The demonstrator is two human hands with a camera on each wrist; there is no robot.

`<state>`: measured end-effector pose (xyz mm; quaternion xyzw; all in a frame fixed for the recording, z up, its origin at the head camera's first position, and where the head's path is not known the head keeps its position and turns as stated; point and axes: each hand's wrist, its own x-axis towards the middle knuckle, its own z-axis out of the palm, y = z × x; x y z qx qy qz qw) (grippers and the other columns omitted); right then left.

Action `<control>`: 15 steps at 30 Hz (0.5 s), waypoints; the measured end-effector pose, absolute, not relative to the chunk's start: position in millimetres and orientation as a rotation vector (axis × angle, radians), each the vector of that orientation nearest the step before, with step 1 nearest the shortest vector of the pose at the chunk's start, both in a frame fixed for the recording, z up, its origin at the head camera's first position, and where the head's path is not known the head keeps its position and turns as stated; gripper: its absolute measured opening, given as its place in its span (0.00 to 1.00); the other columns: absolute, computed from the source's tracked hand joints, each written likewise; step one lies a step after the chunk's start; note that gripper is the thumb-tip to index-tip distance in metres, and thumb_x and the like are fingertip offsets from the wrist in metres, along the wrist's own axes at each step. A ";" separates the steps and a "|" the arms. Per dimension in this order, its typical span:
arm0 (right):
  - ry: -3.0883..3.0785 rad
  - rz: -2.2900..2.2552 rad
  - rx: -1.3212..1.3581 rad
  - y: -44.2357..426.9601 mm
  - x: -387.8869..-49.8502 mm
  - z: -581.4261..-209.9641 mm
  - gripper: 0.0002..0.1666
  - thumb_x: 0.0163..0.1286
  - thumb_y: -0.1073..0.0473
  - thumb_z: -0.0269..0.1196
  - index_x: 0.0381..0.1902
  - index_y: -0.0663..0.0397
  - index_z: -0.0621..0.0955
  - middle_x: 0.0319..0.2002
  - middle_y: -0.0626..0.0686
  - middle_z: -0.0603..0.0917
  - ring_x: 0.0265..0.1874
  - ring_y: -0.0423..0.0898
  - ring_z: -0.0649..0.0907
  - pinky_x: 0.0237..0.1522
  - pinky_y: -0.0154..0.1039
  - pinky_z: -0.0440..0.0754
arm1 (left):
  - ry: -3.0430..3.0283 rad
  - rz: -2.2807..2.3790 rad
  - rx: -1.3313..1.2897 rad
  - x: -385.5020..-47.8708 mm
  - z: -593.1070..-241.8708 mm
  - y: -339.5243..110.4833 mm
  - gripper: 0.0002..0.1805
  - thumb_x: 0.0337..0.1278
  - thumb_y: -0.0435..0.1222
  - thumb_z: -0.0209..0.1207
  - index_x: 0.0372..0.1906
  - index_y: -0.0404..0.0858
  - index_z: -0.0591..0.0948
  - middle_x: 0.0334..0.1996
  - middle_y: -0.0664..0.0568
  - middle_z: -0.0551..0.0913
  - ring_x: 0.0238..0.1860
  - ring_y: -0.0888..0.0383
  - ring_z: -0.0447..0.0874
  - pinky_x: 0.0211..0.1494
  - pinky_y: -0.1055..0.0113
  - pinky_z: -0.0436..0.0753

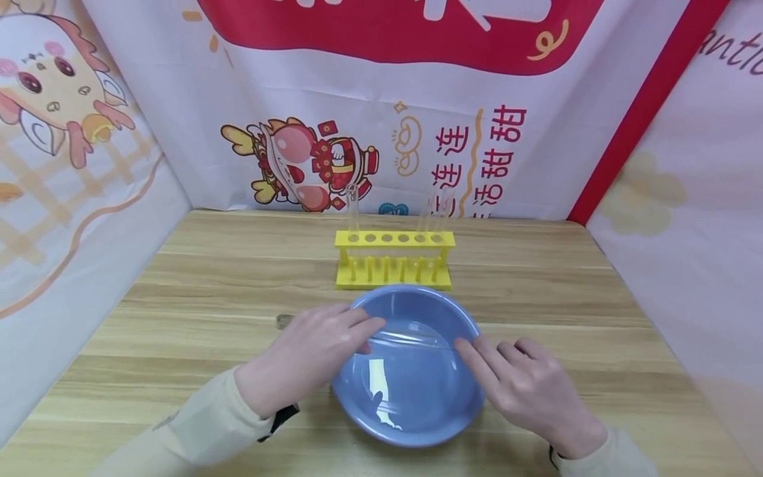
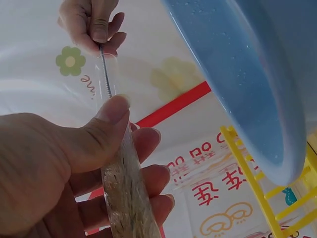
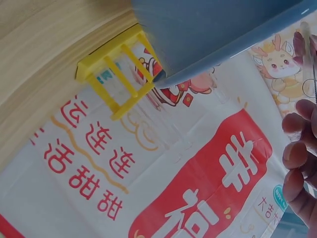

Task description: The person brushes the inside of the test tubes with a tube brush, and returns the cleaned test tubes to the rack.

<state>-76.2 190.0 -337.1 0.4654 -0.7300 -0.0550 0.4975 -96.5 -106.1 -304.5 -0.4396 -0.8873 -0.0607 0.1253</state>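
Observation:
Above a round blue basin (image 1: 417,397), my left hand (image 1: 310,351) holds a clear glass test tube (image 2: 131,198) lying sideways, its closed end pointing left. Inside the tube sit the bristles of a test tube brush. My right hand (image 1: 530,391) pinches the brush's twisted wire handle (image 2: 105,74) just outside the tube's mouth. In the right wrist view, fingers (image 3: 294,153) show at the right edge, beside the wire. The left hand's thumb and fingers wrap the tube in the left wrist view. Light reflects inside the basin on what looks like water; droplets cling to its wall.
Directly behind the basin, a yellow test tube rack (image 1: 395,240) stands on the wooden table (image 1: 238,265) with clear tubes upright at its left and right ends. Printed cloth (image 1: 387,93) hangs behind the table and along both sides.

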 end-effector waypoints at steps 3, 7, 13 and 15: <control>-1.793 -0.132 1.139 190.9 -75.3 -336.7 0.14 0.72 0.73 0.49 0.39 0.67 0.83 0.24 0.56 0.80 0.10 0.46 0.68 0.12 0.34 0.63 | -2.576 -0.182 -1.274 -95.6 -304.6 -108.0 0.24 0.50 0.35 0.74 0.55 0.38 0.83 0.41 0.52 0.86 0.36 0.62 0.83 0.36 0.71 0.85; -1.839 -0.064 1.143 191.7 -74.7 -336.5 0.15 0.74 0.71 0.48 0.36 0.66 0.83 0.22 0.54 0.80 0.09 0.45 0.70 0.12 0.33 0.62 | -2.574 -0.188 -1.267 -95.2 -304.0 -109.2 0.25 0.49 0.33 0.74 0.55 0.38 0.83 0.41 0.53 0.86 0.36 0.62 0.83 0.34 0.71 0.84; -1.928 0.140 1.126 194.9 -75.5 -336.7 0.19 0.70 0.71 0.45 0.32 0.61 0.83 0.20 0.48 0.83 0.11 0.39 0.74 0.12 0.31 0.60 | -2.541 -0.165 -1.256 -94.6 -301.0 -111.0 0.25 0.48 0.34 0.75 0.54 0.39 0.84 0.41 0.53 0.86 0.37 0.61 0.84 0.31 0.72 0.84; -1.978 0.178 1.111 198.8 -75.0 -336.7 0.21 0.69 0.71 0.43 0.31 0.58 0.83 0.21 0.47 0.84 0.12 0.38 0.76 0.11 0.32 0.62 | -2.536 -0.155 -1.248 -94.7 -299.9 -112.3 0.25 0.47 0.35 0.76 0.55 0.40 0.84 0.43 0.52 0.86 0.40 0.60 0.85 0.33 0.71 0.85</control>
